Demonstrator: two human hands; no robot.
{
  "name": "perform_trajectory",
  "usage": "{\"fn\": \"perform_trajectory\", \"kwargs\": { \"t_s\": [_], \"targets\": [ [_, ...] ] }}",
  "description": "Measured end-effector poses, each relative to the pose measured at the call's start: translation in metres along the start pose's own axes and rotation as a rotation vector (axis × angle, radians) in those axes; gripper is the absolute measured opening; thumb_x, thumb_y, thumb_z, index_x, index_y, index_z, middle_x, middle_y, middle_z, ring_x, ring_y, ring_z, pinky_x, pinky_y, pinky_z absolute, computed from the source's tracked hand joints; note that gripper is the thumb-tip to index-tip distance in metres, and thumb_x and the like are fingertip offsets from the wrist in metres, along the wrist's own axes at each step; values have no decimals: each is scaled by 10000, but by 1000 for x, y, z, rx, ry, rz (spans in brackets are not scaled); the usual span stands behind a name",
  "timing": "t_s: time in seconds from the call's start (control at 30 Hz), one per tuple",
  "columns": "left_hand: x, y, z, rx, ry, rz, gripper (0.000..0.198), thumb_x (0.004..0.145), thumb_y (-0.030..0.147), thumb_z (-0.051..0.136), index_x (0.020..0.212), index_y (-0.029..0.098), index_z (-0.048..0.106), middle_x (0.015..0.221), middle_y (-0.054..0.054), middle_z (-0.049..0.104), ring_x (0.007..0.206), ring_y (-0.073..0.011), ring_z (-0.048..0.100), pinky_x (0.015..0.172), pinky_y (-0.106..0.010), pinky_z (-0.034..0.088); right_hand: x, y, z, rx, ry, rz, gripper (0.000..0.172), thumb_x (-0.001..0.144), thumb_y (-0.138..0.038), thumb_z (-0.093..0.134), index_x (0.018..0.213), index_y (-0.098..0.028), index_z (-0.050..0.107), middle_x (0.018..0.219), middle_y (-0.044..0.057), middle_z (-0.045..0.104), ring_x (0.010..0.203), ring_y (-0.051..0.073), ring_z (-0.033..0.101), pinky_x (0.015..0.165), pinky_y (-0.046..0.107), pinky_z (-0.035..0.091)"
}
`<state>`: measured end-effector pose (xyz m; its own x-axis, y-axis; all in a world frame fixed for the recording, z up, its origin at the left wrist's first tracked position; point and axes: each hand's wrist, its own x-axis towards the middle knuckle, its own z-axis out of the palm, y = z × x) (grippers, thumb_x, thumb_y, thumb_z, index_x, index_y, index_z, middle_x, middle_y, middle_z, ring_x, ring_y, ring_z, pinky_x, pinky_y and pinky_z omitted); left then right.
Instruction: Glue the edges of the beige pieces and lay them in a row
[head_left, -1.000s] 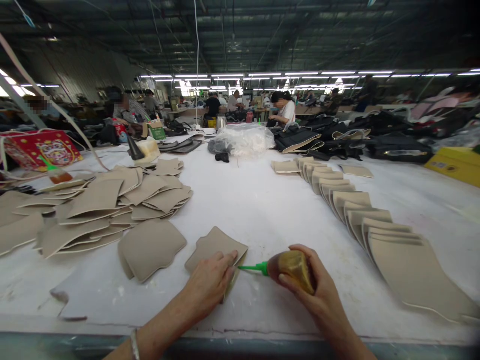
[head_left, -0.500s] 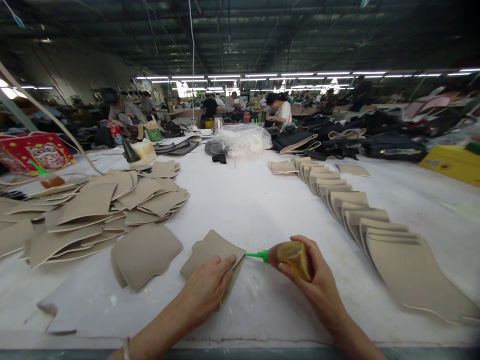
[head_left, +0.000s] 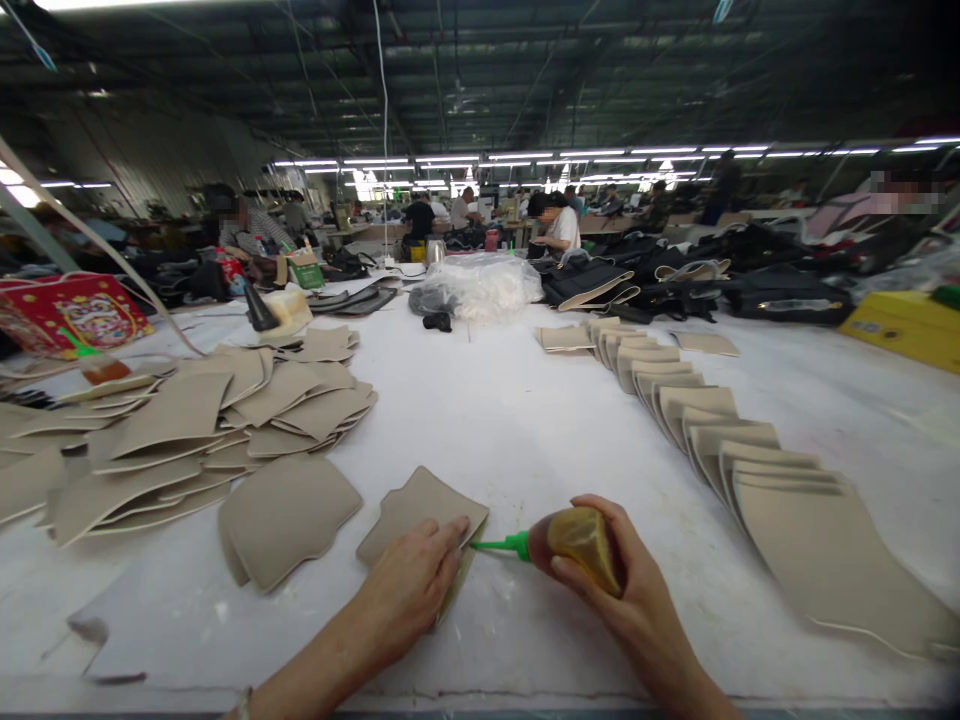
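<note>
My left hand (head_left: 414,585) lies flat, fingers spread, on a beige cut piece (head_left: 414,505) near the front edge of the white table (head_left: 510,420). My right hand (head_left: 615,590) grips an amber glue bottle (head_left: 576,538) with a green nozzle (head_left: 496,545). The nozzle tip touches the right edge of that piece, just by my left fingertips. Another beige piece (head_left: 289,515) lies to the left of it.
A loose heap of beige pieces (head_left: 202,420) covers the left of the table. An overlapping row of beige pieces (head_left: 720,430) runs along the right. A plastic bag (head_left: 487,280), black bags (head_left: 600,280) and a red box (head_left: 71,310) lie further back. Other people work at distant tables.
The glue nozzle has slid a little along the piece's right edge, back toward my left fingertips. My left hand stays pressed on the piece.
</note>
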<state>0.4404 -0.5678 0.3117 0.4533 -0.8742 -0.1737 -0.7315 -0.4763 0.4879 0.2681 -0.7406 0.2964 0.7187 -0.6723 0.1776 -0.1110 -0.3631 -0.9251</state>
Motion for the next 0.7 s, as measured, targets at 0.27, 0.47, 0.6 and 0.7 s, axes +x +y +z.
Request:
{"fn": "perform_trajectory", "kwargs": {
  "t_s": [0.27,0.47,0.6,0.7],
  "targets": [
    [1,0,0,-20,4,-15,423,912,279,316,1279,205,516,1060,-92,629,1002,-236,584,906,-356,416,-1,-5,2,51,52,17,506,735,-448,694,1136,-238,468,896,-4,585,780,204,561,733,305,424],
    [-1,-3,-5,-164,50,-12,407,896,319,361,1224,200,571,1162,-69,625,1085,-215,550,970,-319,378,-11,-3,-1,820,-105,478,402,673,-417,755,984,-187,644,900,46,689,816,229,623,689,313,500],
    [4,-20,-24,-105,319,-202,444,878,435,351,1144,182,600,1048,-88,619,920,-222,593,854,-346,430,-5,3,-23,1222,130,718,401,591,-293,846,948,-183,701,972,76,713,810,240,670,670,315,552],
    [15,-44,-32,-50,382,-362,460,775,444,471,1120,158,572,1003,-104,607,886,-258,594,812,-387,429,1,12,-42,1414,164,718,351,607,-247,848,928,-189,720,971,81,715,790,231,681,650,284,564]
  ]
}}
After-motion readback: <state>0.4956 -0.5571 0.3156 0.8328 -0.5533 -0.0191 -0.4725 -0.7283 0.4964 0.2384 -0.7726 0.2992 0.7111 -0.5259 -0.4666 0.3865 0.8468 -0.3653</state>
